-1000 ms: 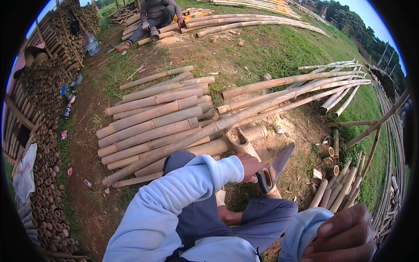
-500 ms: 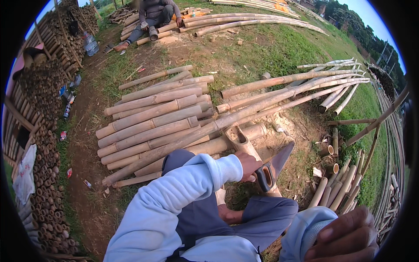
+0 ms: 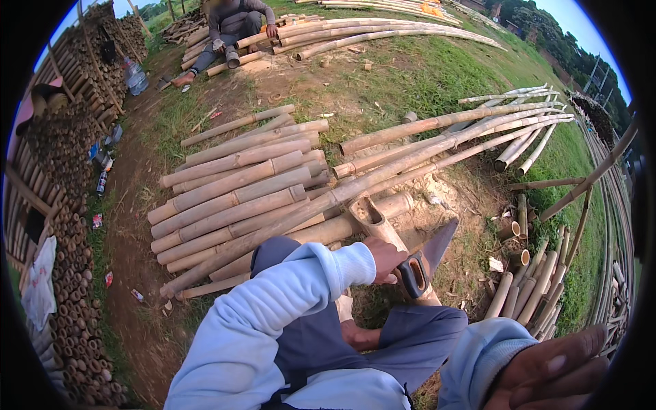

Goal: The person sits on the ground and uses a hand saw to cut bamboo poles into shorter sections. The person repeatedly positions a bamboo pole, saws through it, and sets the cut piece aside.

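My left hand point(image 3: 384, 261) is closed around a bamboo piece point(image 3: 389, 234) with a hollow opening cut near its far end. This piece slants from the ground by my legs across a thicker bamboo pole point(image 3: 326, 231) lying crosswise. A handsaw point(image 3: 414, 276) with a black and orange-brown handle rests against the piece, right beside my left fingers; its dark blade point(image 3: 441, 246) points away to the right. Out at the lower right, my right hand point(image 3: 553, 372) is raised, fingers loosely bent and partly apart, with nothing visible in it. The frame's edge darkens part of that hand.
Cut bamboo lengths point(image 3: 232, 184) lie stacked ahead left. Long poles point(image 3: 451, 140) stretch to the far right. Short bamboo pieces point(image 3: 533, 294) lean at the right, near a stick frame point(image 3: 588, 181). Bamboo stacks point(image 3: 75, 307) line the left. Another person point(image 3: 236, 31) sits far off.
My right hand has shifted slightly rightward and its fingers have loosened. My left hand and the saw stay in place. The whole view has tilted a little.
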